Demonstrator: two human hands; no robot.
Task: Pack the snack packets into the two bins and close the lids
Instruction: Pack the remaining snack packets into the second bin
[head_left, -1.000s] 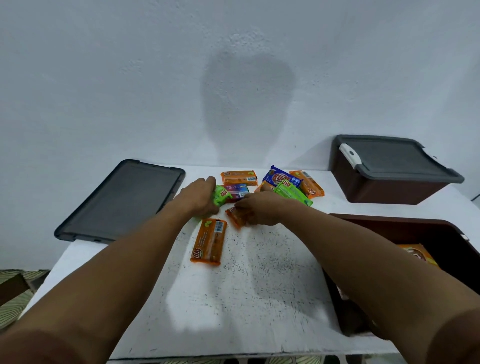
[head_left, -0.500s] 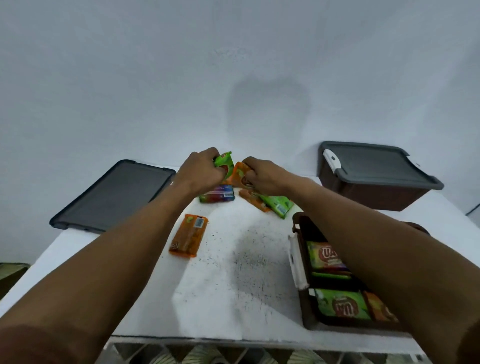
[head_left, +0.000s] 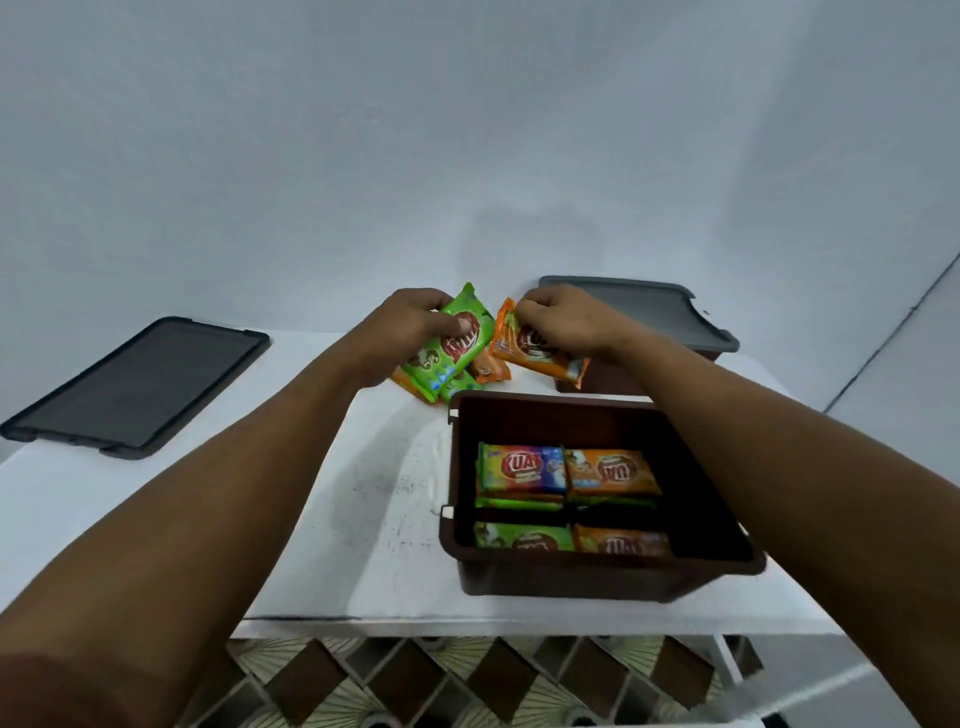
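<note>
Green snack packet (head_left: 457, 345) gripped in left hand (head_left: 402, 332), orange packet (head_left: 535, 345) pinched in right hand (head_left: 563, 319), both lifted beyond open brown bin (head_left: 597, 569), packets stacked inside

Both your bare forearms stretch forward and angle inward, so your hands end up close together without touching. Your left hand (head_left: 410, 332) shows its back to you, fingers curled over the top of a green packet (head_left: 467, 358) with the thumb laid across its face. Your right hand (head_left: 563, 319), knuckles up, pinches an orange packet (head_left: 524, 349) by its upper edge.
</note>
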